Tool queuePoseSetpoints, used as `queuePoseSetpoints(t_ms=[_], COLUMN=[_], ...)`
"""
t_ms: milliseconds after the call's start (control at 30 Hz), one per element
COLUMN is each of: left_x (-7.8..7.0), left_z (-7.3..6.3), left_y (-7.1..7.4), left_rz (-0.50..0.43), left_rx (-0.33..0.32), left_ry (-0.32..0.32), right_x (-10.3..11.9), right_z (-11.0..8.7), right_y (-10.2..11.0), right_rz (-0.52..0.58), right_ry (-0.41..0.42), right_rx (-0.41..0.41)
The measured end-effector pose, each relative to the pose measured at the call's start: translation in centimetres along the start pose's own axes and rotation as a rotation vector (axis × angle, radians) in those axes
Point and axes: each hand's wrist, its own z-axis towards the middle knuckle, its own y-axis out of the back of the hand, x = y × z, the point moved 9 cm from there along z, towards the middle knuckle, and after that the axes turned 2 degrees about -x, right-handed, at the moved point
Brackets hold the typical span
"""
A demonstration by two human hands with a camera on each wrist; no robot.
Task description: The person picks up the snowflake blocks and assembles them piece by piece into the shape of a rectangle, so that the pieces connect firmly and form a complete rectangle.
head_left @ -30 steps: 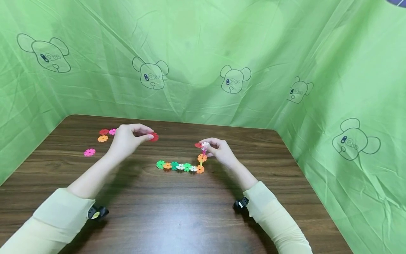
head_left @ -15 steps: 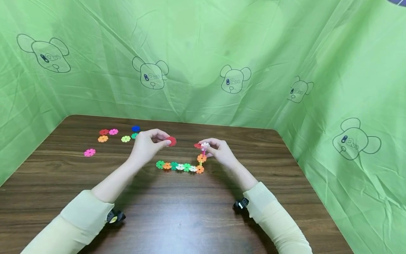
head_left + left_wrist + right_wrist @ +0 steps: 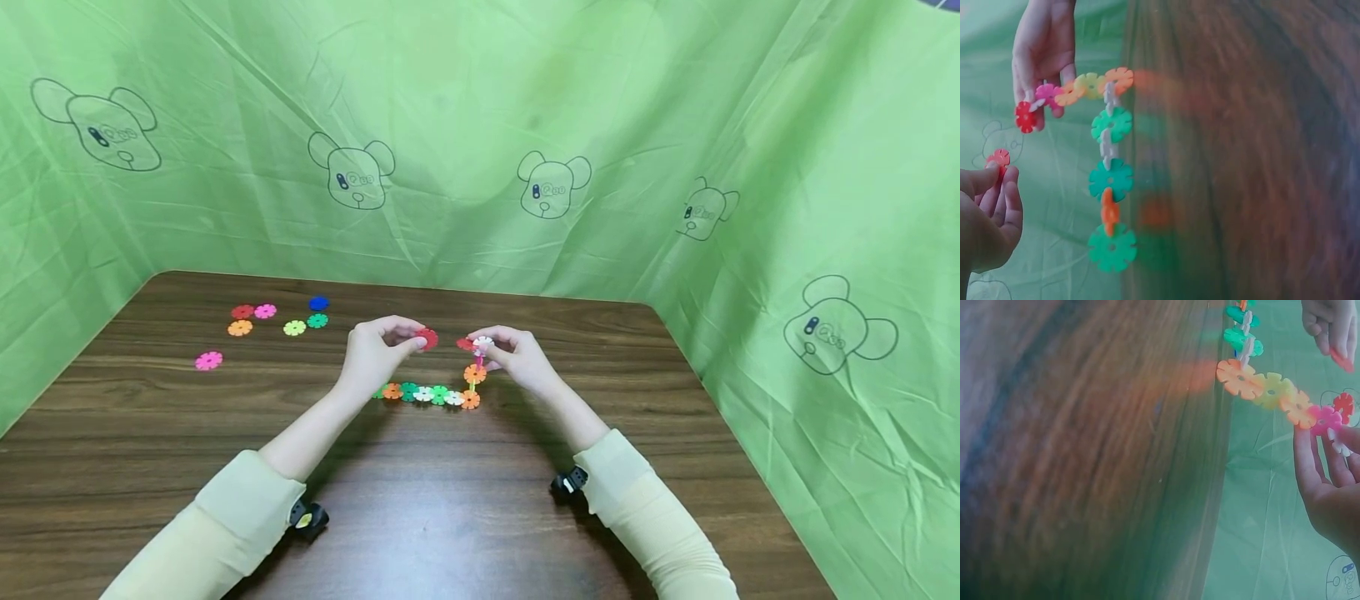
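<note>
My left hand (image 3: 372, 357) pinches a loose red snowflake disc (image 3: 430, 337) between thumb and fingertips, above the table. Across a small gap to its right, my right hand (image 3: 522, 360) grips the upper end of a chain of interlocked snowflake discs by a white disc (image 3: 483, 343). Another red disc (image 3: 1024, 117) forms the chain's end and points toward the left hand. From the grip the chain runs through a pink disc (image 3: 1324, 419), orange and yellow ones, then bends at an orange disc (image 3: 470, 400) into a row of green, white and orange discs. My left wrist partly hides the row's far end.
Loose discs lie on the brown wooden table (image 3: 450, 517) at the back left: red, orange, a pink disc (image 3: 208, 361), yellow-green, green and a blue disc (image 3: 318, 303). A green curtain (image 3: 450, 233) with bear-head outlines stands behind the table and along its sides.
My left hand has carried the loose red disc rightward, close to the chain's end, uncovering the blue, green and yellow-green discs. The right hand and the chain stay nearly still.
</note>
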Motion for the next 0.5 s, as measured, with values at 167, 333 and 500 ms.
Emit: queuePoseSetpoints(t_ms=[167,333,500], left_x=[0.3,0.5,0.5], left_z=[0.2,0.3,0.3], left_y=[-0.8,-1.6,-2.1], left_rz=[-0.021,-0.022,-0.047], left_rx=[-0.011,-0.022,-0.019], left_ry=[0.004,0.015,0.020], right_x=[-0.2,0.0,0.1], right_z=[0.1,0.1,0.1], right_y=[0.0,-0.2,-0.3], right_rz=[-0.023,-0.014,-0.027], right_ry=[0.024,0.049,0.058], right_rx=[-0.010,-0.009,-0.006])
